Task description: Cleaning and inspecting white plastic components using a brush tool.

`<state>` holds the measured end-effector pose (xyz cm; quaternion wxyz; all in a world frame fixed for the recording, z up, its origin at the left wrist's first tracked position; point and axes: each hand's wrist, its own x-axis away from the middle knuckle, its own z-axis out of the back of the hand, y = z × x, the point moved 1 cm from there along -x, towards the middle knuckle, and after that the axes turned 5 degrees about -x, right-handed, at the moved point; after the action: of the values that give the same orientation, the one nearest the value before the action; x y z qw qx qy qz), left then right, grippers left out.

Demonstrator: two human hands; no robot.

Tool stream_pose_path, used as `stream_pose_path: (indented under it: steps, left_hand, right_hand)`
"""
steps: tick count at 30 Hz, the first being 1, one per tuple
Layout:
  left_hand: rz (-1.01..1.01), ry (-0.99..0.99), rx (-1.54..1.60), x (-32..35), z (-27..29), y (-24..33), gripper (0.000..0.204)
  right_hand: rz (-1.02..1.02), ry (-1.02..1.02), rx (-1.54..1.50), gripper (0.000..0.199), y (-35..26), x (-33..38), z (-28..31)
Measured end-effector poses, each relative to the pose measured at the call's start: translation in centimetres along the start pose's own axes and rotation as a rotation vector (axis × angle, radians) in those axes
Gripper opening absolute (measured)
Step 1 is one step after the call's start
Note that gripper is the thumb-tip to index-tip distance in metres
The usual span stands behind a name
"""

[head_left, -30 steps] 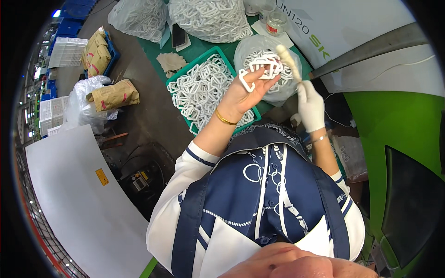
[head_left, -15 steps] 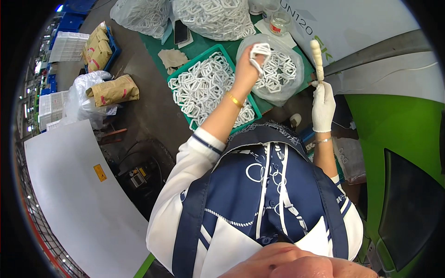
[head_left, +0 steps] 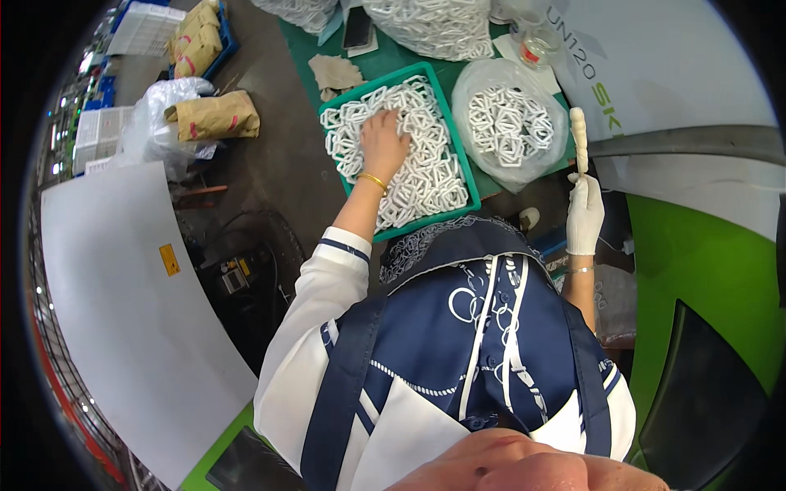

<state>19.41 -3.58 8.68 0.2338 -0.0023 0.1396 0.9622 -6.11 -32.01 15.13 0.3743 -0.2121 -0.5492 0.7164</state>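
My bare left hand [head_left: 383,146] lies on a heap of small white angular frames [head_left: 422,184], its fingers spread and the fingertips partly lost among the pieces. A green tray [head_left: 458,155] holds this heap. At the right, my gloved right hand [head_left: 584,214] is closed around the lower end of a tool with a cream ribbed handle [head_left: 580,135], which points away from me. What lies inside that grip is hidden. Between the hands, an open clear plastic bag [head_left: 559,123] contains more of the white frames.
Two larger bags of white frames, one a full clear bag [head_left: 430,29], stand at the back beside a phone [head_left: 357,29], a glass jar [head_left: 538,49] and a crumpled cloth [head_left: 336,74]. A grey-and-green machine [head_left: 696,196] borders the right. A paper sack [head_left: 217,116] lies at the left.
My left hand has moved from above the clear bag, where it held several white frames, left into the green tray and no longer shows them. My right hand keeps its tool.
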Motion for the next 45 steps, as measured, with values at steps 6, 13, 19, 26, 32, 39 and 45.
stream_pose_path:
  steps: [6, 13, 19, 26, 32, 39, 45]
  left_hand:
    - [-0.021, -0.027, 0.011, -0.2, 0.8, 0.1, 0.058]
    - [-0.160, 0.110, -0.130, -5.2, -0.5, 0.7, 0.054]
    - [-0.111, -0.106, -0.299, -7.5, -1.6, 1.6, 0.052]
    - [-0.155, -0.115, -0.067, -6.8, 0.6, 0.8, 0.039]
    - [-0.096, 0.149, 0.188, -5.5, 2.7, -1.6, 0.037]
    - [-0.012, -0.534, 0.428, -3.3, 5.3, -2.2, 0.030]
    - [-0.102, -0.289, 0.067, 0.2, 3.4, 1.5, 0.031]
  right_hand:
    - [0.032, -0.056, 0.022, 0.028, -0.6, -0.1, -1.6]
    - [0.034, -0.085, 0.036, 0.027, -1.4, 0.0, -2.0]
    - [0.008, -0.064, 0.059, 0.027, -2.2, 0.2, -2.1]
    - [-0.021, -0.073, 0.077, 0.029, -2.0, 0.4, -1.4]
    - [-0.002, -0.068, 0.033, 0.028, -1.9, 0.1, -2.1]
    - [0.053, -0.101, 0.076, 0.028, -1.6, -0.1, -2.5]
    - [0.043, -0.109, 0.066, 0.027, -2.1, 0.2, -2.7]
